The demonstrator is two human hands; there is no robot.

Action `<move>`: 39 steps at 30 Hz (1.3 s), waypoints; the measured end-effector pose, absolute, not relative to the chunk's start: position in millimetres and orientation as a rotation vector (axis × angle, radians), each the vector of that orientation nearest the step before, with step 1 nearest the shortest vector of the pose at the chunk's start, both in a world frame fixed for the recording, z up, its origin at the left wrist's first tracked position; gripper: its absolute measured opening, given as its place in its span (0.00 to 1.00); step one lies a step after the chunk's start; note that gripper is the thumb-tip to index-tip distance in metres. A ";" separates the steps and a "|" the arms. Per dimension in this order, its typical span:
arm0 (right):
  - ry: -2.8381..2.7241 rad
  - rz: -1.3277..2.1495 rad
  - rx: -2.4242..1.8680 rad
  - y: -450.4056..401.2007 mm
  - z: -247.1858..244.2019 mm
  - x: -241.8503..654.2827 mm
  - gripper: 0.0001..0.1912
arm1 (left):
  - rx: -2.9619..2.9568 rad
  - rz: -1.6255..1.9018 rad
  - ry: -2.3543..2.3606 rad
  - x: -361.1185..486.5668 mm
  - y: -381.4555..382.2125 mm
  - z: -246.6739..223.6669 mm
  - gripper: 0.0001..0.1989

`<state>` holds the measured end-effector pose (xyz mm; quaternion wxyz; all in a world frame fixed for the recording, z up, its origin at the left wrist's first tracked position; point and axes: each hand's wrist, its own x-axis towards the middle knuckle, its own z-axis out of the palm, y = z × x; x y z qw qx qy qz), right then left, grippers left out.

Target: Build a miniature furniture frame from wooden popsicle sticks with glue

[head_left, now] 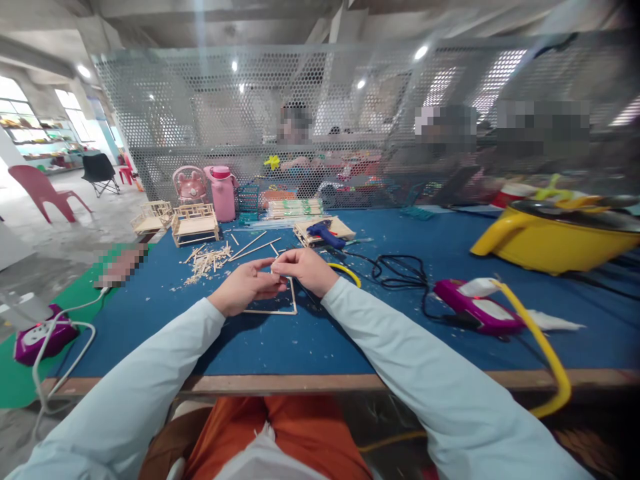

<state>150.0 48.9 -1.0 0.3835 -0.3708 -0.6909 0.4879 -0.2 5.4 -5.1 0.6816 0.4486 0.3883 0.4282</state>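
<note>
Smooth grey concrete floor (107, 213) spreads out at the far left, bearing a red moulded plastic chair (47, 190) and a black fabric folding chair (99, 172). Nearer, a glossy purple socket block (44, 337) sits on green sheeting (15, 380), a white cable looping beside it. On the matt blue worktop (150, 333), two small slatted pieces of pale wooden furniture (195, 227) stand before a smooth pink flask (223, 195), with a loose heap of short, thin sticks (209, 262) in front.

From the left, a pale blue sleeve reaches inward and up to the left hand (250, 287), its back facing up and its fingers pointing right, bent towards the other hand. Below the hands lies a wooden frame (270, 312), flat on the worktop, its thin, straight sticks meeting in a square corner, the rest partly covered. The right hand (305, 270) comes in from the right, wrist arched, thumb and forefinger brought in against the left fingertips. I cannot tell what, if anything, either hand pinches; the contact is too small.

Just beyond, a blue glue gun (326, 233) rests on stacked wooden pieces. Farther right are a tangled black cord (400, 270), another purple socket block (477, 308) with a thick yellow cable, and a rounded, shiny yellow pan (555, 237).
</note>
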 end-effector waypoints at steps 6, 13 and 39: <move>-1.872 1.141 -0.969 41.2 -1.5 143.1 0.09 | 1.084 1.008 0.898 0.9 8.5 -11.9 0.30; -2.038 0.415 -1.204 55.3 16.3 183.1 0.14 | 1.059 1.040 0.920 -0.6 12.7 -13.1 0.14; -2.518 0.197 -0.877 41.2 6.2 194.8 0.24 | 1.123 1.065 0.931 -8.7 17.1 -5.4 0.09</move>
